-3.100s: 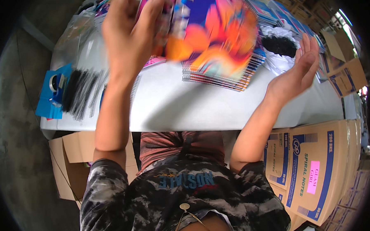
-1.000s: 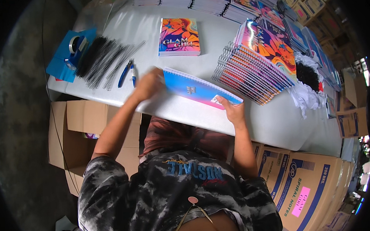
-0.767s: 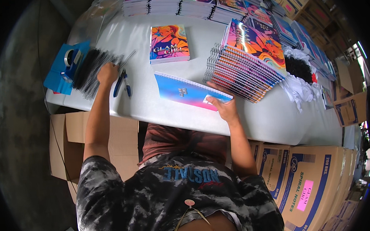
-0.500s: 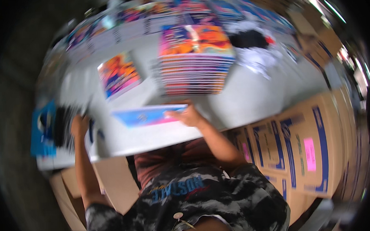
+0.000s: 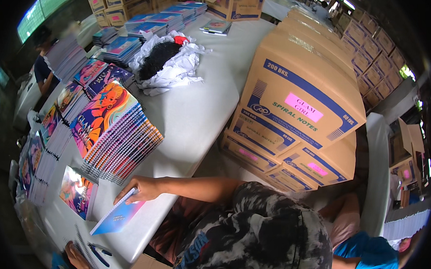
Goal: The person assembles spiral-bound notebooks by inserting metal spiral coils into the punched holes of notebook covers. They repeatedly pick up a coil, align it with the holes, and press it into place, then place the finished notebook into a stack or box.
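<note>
My right hand [image 5: 143,188] grips a thin notebook cover or pad, blue and pink [image 5: 117,218], by its upper edge, tilted above the table's front edge. My left hand [image 5: 76,260] is at the table's left end, its fingers curled against dark spiral binding coils [image 5: 88,255]; the fingertips are partly hidden. Beside the coils lie dark blue pens [image 5: 100,254]. A single notebook with a colourful illustrated cover [image 5: 77,191] lies flat just beyond the held piece. Behind it rises a tall stack of spiral notebooks [image 5: 122,143].
More notebook stacks [image 5: 52,141] line the table's far left side. Crumpled white cloth or paper with a black bundle [image 5: 166,62] sits farther back. Large cardboard cartons [image 5: 291,107] stand stacked along the right. A person in a blue shirt [image 5: 365,253] is at lower right, another [image 5: 43,70] at far left.
The view has swung to the right, bringing the cartons and the blue-shirted person into sight. My right hand still holds the blue and pink piece; my left hand stays by the coils.
</note>
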The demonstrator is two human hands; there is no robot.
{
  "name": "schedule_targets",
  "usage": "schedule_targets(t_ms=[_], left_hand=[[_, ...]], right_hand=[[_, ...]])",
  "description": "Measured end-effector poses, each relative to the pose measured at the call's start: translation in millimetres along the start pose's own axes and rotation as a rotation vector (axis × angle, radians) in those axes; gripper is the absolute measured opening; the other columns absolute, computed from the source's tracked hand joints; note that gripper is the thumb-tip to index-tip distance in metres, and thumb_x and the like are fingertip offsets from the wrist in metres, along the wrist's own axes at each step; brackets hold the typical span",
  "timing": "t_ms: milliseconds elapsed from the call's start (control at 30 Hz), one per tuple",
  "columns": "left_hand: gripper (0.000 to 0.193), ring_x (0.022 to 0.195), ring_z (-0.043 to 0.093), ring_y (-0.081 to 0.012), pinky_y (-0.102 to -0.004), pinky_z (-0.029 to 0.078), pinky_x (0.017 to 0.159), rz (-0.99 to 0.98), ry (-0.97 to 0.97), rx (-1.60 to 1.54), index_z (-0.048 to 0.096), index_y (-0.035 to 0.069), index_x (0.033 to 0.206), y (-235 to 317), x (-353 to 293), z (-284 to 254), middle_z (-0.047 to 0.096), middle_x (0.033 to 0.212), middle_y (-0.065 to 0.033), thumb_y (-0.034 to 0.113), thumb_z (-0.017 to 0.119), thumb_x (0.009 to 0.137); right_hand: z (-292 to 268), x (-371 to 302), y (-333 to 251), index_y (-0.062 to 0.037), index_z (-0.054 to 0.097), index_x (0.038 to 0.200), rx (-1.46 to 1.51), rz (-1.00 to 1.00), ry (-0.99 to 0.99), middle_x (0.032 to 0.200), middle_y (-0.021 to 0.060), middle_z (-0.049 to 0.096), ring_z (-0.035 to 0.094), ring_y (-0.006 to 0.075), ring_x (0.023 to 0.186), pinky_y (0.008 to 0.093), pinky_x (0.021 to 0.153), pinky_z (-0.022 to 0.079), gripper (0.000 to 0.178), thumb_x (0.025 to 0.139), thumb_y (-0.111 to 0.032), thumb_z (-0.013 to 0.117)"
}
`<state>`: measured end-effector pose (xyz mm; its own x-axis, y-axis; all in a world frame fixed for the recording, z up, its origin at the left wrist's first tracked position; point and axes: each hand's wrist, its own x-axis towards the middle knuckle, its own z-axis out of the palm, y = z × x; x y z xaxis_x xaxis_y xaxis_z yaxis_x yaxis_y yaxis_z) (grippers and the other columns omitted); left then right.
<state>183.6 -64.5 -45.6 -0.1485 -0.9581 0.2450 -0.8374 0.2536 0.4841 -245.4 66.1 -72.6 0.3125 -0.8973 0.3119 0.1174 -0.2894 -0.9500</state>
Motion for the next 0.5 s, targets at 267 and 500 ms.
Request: schedule_targets(t_ms=[267, 500], left_hand=[[0.067, 0.051, 0.034, -0.0045, -0.0184, 0.028, 0.046, -0.110, -0.602, -0.463, 0.021, 0.002, 0.140, 111.6, -86.4, 73.8, 0.041, 0.067, 0.0029, 0.032, 0.049, 0.088], [0.025, 0.056, 0.025, -0.0012, -0.0187, 0.019, 0.047, -0.045, -0.183, -0.709, 0.043, 0.008, 0.081, 128.3, -56.0, 42.2, 0.033, 0.067, 0.0049, 0.027, 0.039, 0.097]], right_hand=[[5.4, -1.1, -0.2, -0.0058, 0.062, 0.111, -0.042, 0.007, 0.025, 0.106, 0.0078, 0.065, 0.059, 0.0109, 0.092, 0.0248, 0.084, 0.044, 0.033, 0.078, -0.001, 0.061], [-5.3, -2.9, 7.8, -0.0079, 0.061, 0.112, -0.066, -0.061, 0.084, 0.095, 0.0059, 0.067, 0.054, 0.0063, 0.076, 0.0221, 0.073, 0.045, 0.035, 0.078, -0.001, 0.061]])
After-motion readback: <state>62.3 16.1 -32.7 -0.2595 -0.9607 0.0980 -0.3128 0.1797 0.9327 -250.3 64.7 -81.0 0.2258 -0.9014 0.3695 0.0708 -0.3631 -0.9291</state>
